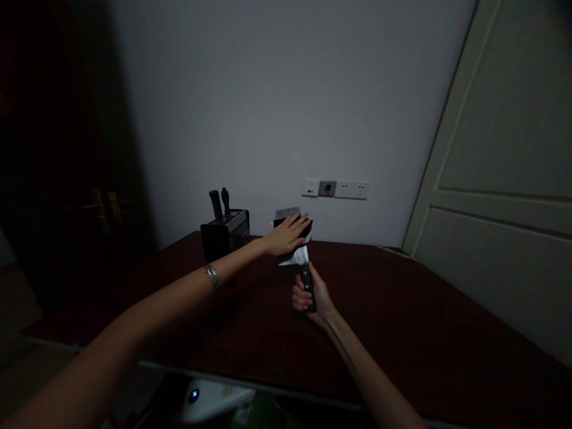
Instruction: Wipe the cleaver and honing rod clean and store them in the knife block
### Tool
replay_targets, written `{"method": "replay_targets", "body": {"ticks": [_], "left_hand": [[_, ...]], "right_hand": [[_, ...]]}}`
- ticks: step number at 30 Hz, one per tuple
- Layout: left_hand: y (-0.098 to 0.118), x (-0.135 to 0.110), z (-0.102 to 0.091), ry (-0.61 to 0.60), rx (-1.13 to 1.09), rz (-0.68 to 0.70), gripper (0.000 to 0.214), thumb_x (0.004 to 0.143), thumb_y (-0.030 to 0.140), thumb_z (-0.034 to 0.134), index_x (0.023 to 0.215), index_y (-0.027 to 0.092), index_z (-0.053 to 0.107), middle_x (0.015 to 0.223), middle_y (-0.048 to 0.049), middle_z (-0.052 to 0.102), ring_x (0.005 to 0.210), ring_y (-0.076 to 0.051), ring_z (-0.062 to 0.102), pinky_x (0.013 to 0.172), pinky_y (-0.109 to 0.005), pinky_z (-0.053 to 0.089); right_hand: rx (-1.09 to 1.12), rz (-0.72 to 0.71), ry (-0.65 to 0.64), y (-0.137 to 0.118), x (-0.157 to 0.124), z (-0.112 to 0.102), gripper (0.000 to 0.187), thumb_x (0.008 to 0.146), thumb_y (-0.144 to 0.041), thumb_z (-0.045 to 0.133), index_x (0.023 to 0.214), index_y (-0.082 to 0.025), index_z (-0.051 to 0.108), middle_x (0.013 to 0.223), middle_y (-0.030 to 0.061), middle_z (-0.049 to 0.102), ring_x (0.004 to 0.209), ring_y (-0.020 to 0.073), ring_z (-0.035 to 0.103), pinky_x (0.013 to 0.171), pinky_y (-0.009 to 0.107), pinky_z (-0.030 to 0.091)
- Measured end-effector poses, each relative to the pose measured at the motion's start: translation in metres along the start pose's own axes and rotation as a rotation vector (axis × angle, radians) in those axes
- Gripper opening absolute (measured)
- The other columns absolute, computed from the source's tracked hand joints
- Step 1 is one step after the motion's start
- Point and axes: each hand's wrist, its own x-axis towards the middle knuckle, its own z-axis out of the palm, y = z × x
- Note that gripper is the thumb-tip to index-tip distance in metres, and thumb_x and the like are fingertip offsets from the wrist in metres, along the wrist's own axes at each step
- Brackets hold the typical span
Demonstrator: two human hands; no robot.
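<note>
My right hand (308,296) is closed round the black handle of a cleaver (300,255), whose wide steel blade points away from me over the dark red table (402,322). My left hand (286,235) lies flat with fingers stretched out on top of the blade, where a dark cloth or sheath (307,227) covers part of it. A bracelet sits on my left wrist. Behind my left hand stands a black knife block (223,233) with two dark handles sticking up.
A white wall with a row of sockets (335,189) rises behind the table. A pale door (504,179) stands at the right. At the left is a dark door with a brass handle (105,205). A white device (214,399) lies below the table's near edge.
</note>
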Motion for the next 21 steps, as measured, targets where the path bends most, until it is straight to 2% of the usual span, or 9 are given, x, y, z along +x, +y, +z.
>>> {"method": "replay_targets", "body": {"ticks": [3, 5, 8, 11, 13, 15, 19, 21], "left_hand": [[0.017, -0.003, 0.005, -0.010, 0.004, 0.076, 0.057, 0.092, 0.044, 0.018, 0.141, 0.014, 0.013, 0.149, -0.0068, 0.002, 0.136, -0.020, -0.008, 0.111, -0.039, 0.004], [0.018, -0.004, 0.009, -0.010, 0.001, 0.104, 0.056, 0.093, 0.044, 0.019, 0.141, 0.015, 0.016, 0.149, -0.0064, 0.004, 0.136, -0.019, -0.007, 0.111, -0.039, 0.004], [0.001, 0.001, 0.009, 0.002, -0.007, 0.059, 0.055, 0.093, 0.042, 0.018, 0.140, 0.014, 0.019, 0.149, -0.0070, 0.007, 0.137, -0.020, -0.004, 0.110, -0.039, 0.006], [-0.020, 0.012, 0.003, 0.025, -0.015, -0.043, 0.054, 0.093, 0.040, 0.019, 0.139, 0.012, 0.021, 0.149, -0.0080, 0.009, 0.137, -0.020, -0.001, 0.110, -0.038, 0.007], [-0.023, 0.018, -0.001, 0.040, -0.017, -0.101, 0.053, 0.093, 0.039, 0.020, 0.139, 0.012, 0.022, 0.149, -0.0083, 0.009, 0.137, -0.021, 0.000, 0.110, -0.039, 0.008], [-0.015, 0.019, -0.003, 0.055, -0.007, -0.112, 0.053, 0.093, 0.039, 0.020, 0.138, 0.012, 0.022, 0.149, -0.0087, 0.009, 0.137, -0.022, 0.000, 0.110, -0.040, 0.009], [0.016, 0.010, 0.004, 0.057, 0.025, 0.018, 0.052, 0.092, 0.040, 0.021, 0.138, 0.015, 0.023, 0.149, -0.0069, 0.008, 0.137, -0.020, -0.005, 0.110, -0.040, 0.007], [0.023, 0.007, 0.008, 0.047, 0.030, 0.059, 0.052, 0.092, 0.040, 0.021, 0.138, 0.016, 0.023, 0.149, -0.0059, 0.008, 0.137, -0.019, -0.005, 0.110, -0.040, 0.007]], "right_hand": [[0.015, -0.021, 0.003, -0.002, 0.000, -0.001, 0.057, 0.081, -0.065, 0.031, 0.050, -0.018, 0.041, 0.032, -0.0093, 0.025, 0.029, 0.0031, 0.013, 0.031, 0.016, 0.015], [0.022, -0.021, 0.014, -0.002, 0.000, -0.002, 0.058, 0.082, -0.064, 0.030, 0.051, -0.018, 0.042, 0.032, -0.0092, 0.025, 0.029, 0.0031, 0.012, 0.031, 0.016, 0.014], [0.019, -0.005, 0.022, 0.001, 0.001, -0.002, 0.057, 0.083, -0.064, 0.030, 0.051, -0.018, 0.043, 0.032, -0.0093, 0.025, 0.029, 0.0032, 0.011, 0.031, 0.016, 0.014], [0.009, 0.016, 0.016, 0.005, 0.002, -0.001, 0.057, 0.081, -0.065, 0.032, 0.051, -0.018, 0.042, 0.033, -0.0096, 0.025, 0.029, 0.0032, 0.012, 0.031, 0.016, 0.014], [0.000, 0.017, 0.015, 0.005, 0.002, 0.000, 0.057, 0.080, -0.066, 0.034, 0.050, -0.018, 0.041, 0.032, -0.0098, 0.025, 0.029, 0.0030, 0.012, 0.031, 0.016, 0.014], [-0.004, -0.002, 0.015, 0.004, 0.001, 0.001, 0.056, 0.080, -0.065, 0.035, 0.050, -0.018, 0.041, 0.032, -0.0098, 0.025, 0.028, 0.0030, 0.012, 0.031, 0.016, 0.014], [0.011, -0.051, 0.038, 0.000, -0.001, 0.003, 0.056, 0.080, -0.065, 0.035, 0.050, -0.018, 0.040, 0.032, -0.0099, 0.025, 0.028, 0.0026, 0.011, 0.031, 0.016, 0.013], [0.015, -0.056, 0.052, 0.000, 0.000, 0.004, 0.056, 0.079, -0.066, 0.035, 0.049, -0.018, 0.039, 0.031, -0.0101, 0.025, 0.028, 0.0025, 0.011, 0.031, 0.015, 0.013]]}}
